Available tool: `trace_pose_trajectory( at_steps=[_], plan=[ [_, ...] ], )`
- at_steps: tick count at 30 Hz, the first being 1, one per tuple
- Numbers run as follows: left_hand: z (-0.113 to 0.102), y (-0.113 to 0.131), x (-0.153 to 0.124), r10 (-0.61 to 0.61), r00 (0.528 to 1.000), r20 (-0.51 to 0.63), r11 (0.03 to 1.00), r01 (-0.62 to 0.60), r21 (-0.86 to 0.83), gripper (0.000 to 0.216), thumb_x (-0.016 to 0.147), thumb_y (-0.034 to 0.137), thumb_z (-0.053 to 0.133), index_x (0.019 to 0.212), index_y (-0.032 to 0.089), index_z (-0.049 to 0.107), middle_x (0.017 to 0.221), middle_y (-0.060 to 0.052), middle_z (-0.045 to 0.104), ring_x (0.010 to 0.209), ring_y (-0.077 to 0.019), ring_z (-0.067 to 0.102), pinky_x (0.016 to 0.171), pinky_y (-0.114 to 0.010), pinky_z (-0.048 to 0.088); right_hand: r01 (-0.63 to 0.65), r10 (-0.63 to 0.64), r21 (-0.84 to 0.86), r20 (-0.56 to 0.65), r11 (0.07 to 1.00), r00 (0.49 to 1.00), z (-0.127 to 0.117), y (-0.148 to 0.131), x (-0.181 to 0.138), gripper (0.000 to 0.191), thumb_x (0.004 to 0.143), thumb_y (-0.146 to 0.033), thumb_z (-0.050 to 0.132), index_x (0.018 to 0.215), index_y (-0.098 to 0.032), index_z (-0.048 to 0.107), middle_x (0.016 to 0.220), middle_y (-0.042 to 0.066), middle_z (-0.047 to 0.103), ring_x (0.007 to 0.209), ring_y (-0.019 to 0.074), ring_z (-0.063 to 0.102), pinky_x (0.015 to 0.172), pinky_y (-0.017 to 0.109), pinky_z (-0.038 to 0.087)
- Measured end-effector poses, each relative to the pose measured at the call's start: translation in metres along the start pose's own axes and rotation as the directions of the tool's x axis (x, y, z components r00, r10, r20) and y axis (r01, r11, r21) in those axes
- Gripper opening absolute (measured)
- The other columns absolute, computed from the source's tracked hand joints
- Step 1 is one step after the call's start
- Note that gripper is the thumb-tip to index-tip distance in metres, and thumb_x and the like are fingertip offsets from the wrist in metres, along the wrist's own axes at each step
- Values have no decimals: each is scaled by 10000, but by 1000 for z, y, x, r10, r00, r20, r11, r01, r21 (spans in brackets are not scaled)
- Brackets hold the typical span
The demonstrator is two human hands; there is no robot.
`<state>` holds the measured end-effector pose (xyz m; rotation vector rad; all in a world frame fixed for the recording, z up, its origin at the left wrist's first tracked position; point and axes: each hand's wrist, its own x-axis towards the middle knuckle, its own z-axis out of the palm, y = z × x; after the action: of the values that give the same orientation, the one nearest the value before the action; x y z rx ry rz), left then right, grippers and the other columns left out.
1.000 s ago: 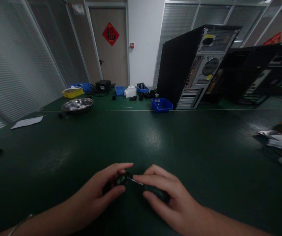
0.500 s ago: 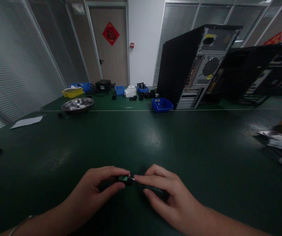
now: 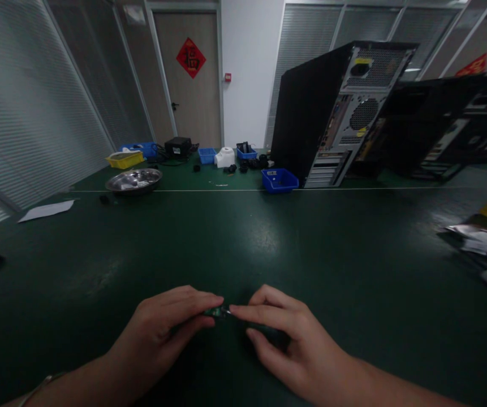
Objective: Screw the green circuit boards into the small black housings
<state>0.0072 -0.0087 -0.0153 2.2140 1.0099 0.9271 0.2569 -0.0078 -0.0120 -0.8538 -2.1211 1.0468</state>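
My left hand pinches a small dark part with a green face between thumb and fingertips, low over the dark green table. My right hand grips a dark-handled screwdriver, whose thin metal tip meets the small part. Both hands touch at the fingertips near the table's front edge. Most of the part and the tool's handle are hidden under my fingers.
A black computer tower stands at the back right with more cases behind it. Blue bins, a yellow bin, a metal bowl and a white device sit far back. Paper lies left; packets lie right.
My left hand has curled tighter over the small part and slid slightly toward me, hiding more of it. The right hand stays on the screwdriver, almost still.
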Motion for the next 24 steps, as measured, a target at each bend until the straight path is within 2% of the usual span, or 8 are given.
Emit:
trace_pose_trajectory(
  at_steps=[6, 12, 20, 24],
  plan=[
    [0, 4, 2, -85, 996, -33, 994, 82, -73, 361, 887, 105, 628, 1136, 358, 697, 963, 55, 770, 863, -131, 717, 763, -155, 531, 11, -7, 69, -58, 998, 998, 4, 0, 1, 395, 886, -100, 545, 1243, -219, 662, 952, 77, 603, 830, 178, 615, 710, 304, 500],
    [0, 6, 3, -217, 975, -51, 968, 208, -137, 320, 862, 137, 662, 1055, 379, 742, 976, 66, 789, 886, -144, 732, 792, -170, 536, 19, -13, 85, -72, 996, 997, 7, 0, 1, 398, 887, -101, 553, 1248, -227, 663, 944, 74, 602, 834, 177, 610, 717, 305, 493],
    [5, 4, 5, -330, 942, -63, 912, 301, -280, 232, 839, 171, 668, 990, 305, 781, 842, 32, 802, 732, -141, 736, 695, -171, 559, 36, -27, 94, -94, 995, 995, 8, 3, 2, 421, 890, -93, 556, 1264, -258, 653, 946, 61, 608, 844, 168, 609, 729, 296, 488],
    [4, 8, 8, -356, 932, -61, 900, 325, -292, 220, 824, 177, 676, 970, 297, 788, 812, 30, 801, 717, -148, 737, 687, -176, 565, 19, -11, 91, -88, 996, 996, 7, 1, 3, 415, 895, -102, 556, 1270, -252, 650, 948, 65, 606, 843, 171, 608, 730, 300, 491]
  ],
)
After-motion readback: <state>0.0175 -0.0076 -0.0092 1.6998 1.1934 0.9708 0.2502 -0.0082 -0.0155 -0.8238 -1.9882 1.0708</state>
